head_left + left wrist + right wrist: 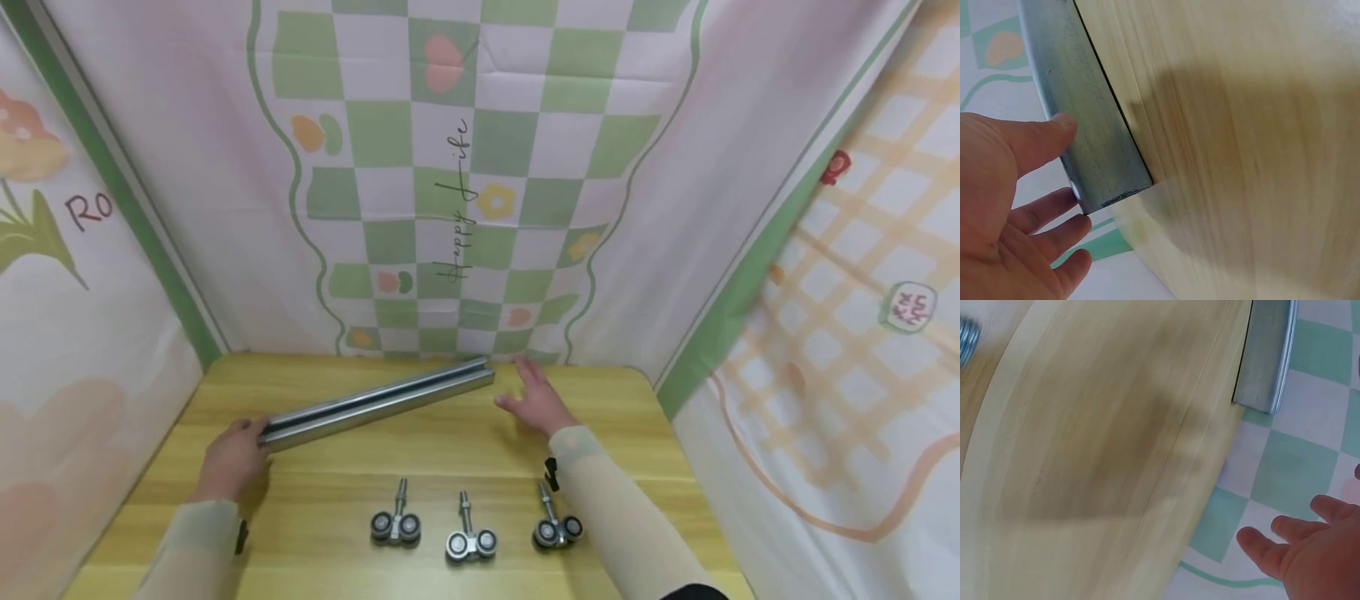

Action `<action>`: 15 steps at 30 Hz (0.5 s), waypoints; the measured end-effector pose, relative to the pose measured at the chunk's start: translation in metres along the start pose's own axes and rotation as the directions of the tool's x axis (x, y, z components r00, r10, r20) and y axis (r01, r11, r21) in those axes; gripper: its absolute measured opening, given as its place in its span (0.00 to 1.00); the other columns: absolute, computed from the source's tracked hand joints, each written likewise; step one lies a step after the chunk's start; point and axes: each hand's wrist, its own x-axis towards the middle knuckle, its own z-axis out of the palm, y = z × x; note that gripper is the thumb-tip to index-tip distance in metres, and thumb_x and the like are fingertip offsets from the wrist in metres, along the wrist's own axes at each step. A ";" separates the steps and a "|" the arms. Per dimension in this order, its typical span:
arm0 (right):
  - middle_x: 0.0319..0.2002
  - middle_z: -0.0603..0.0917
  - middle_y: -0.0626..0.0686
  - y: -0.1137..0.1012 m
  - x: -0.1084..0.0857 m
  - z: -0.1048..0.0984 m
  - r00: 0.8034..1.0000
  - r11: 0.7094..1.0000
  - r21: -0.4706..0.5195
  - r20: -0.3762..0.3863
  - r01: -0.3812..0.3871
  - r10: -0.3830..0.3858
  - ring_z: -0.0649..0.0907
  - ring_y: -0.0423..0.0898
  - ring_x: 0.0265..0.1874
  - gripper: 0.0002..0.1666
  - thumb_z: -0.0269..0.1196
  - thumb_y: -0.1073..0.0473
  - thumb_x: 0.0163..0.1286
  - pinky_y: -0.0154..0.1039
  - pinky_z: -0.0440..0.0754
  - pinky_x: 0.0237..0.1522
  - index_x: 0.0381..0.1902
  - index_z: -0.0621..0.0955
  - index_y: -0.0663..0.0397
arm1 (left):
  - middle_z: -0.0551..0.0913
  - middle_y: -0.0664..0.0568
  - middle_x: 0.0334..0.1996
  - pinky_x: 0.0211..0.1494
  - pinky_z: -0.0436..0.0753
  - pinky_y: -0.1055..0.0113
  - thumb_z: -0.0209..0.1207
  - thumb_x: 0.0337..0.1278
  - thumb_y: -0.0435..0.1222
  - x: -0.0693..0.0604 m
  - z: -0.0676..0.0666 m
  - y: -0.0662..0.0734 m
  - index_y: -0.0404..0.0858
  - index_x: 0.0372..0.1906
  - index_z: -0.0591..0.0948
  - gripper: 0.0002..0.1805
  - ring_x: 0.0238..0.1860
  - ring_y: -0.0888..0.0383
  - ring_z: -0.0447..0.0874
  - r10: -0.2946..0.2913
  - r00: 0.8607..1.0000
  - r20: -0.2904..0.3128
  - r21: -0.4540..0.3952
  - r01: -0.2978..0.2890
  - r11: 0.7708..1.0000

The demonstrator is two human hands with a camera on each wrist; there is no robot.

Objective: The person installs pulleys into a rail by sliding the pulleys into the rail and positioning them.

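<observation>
A long silver metal rail (390, 403) with a channel along it lies slanted across the back of the wooden table (337, 475). At its left end my left hand (231, 457) grips it; in the left wrist view the thumb of that hand (1016, 194) lies on the rail (1082, 106), with the index finger hidden. My right hand (538, 403) is just beyond the rail's right end, fingers spread and holding nothing. The right wrist view shows a gap between this hand (1310, 556) and the rail's end (1263, 359).
Three roller pieces with wheels and threaded stems stand nearer the front: one at left (396, 527), one in the middle (471, 544), one at right (557, 531), beside my right forearm. Patterned cloth (502, 142) hangs behind the table and on both sides.
</observation>
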 end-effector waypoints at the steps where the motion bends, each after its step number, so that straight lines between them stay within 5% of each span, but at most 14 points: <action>1: 0.79 0.44 0.60 -0.001 0.000 0.001 1.000 1.000 -0.005 0.001 0.002 -0.002 0.60 0.68 0.71 0.59 0.67 0.37 0.63 0.65 0.58 0.68 0.81 0.49 0.45 | 0.68 0.19 0.57 0.56 0.70 0.30 0.65 0.56 0.32 0.001 0.000 0.000 0.25 0.65 0.70 0.32 0.53 0.23 0.71 0.001 1.000 0.001 0.007 -0.001 1.000; 15: 0.77 0.48 0.67 -0.013 0.012 0.012 1.000 0.998 -0.061 0.004 0.024 -0.024 0.58 0.68 0.71 0.57 0.67 0.39 0.65 0.64 0.59 0.69 0.80 0.51 0.51 | 0.66 0.20 0.61 0.60 0.67 0.30 0.62 0.56 0.29 0.011 -0.006 0.008 0.27 0.65 0.72 0.29 0.58 0.23 0.67 -0.033 0.998 0.061 0.009 0.033 0.999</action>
